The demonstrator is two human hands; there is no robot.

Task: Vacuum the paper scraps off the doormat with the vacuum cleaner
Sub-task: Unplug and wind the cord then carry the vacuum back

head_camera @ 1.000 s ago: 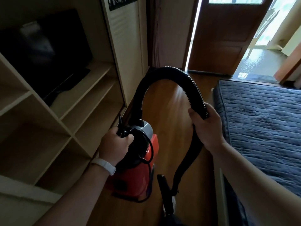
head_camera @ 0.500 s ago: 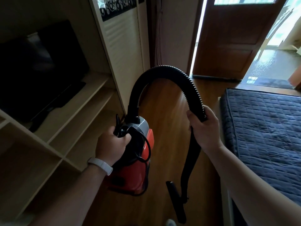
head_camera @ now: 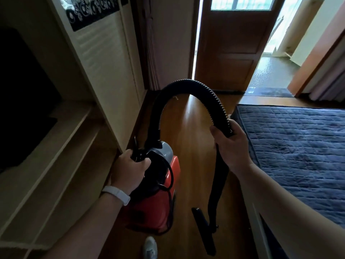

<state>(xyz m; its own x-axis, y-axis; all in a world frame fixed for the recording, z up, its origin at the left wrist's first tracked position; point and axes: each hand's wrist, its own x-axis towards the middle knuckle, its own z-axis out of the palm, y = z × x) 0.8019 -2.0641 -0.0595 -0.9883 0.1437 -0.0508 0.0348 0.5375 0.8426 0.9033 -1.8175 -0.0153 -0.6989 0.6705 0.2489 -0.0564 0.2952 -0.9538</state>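
Head view: left hand [head_camera: 130,169] is gripping the black top handle of the vacuum [head_camera: 158,202], fingers curled tight round it. The red body with grey cap is hanging in the air beside the left forearm, lifted off the floor [head_camera: 196,128]. White wristband [head_camera: 116,194] is sitting on the left wrist. A thin black cord [head_camera: 170,174] is looping down the vacuum's side.

Hose [head_camera: 186,85] is rising from the vacuum's top, arching over and coming down into the right hand [head_camera: 231,144], which is wrapping round the hose's lower end, thumb on the near side. Below that hand the black tube [head_camera: 218,184] is hanging down and ending in a flat nozzle [head_camera: 203,232], which is dangling just above the floor, tilted.

Shelf [head_camera: 56,146] is running along the left with a dark TV [head_camera: 22,90] on it. Blue quilted mattress [head_camera: 298,146] is lying on the right, near the right arm. Brown door [head_camera: 233,43] is standing open ahead. A dark mat [head_camera: 270,91] is lying at the doorway, well apart from the nozzle; too far off to make out any scraps on it. A small pale speck [head_camera: 175,98] is showing on the floor under the hose arch. A light shoe [head_camera: 150,247] is showing at the bottom edge, below the vacuum.
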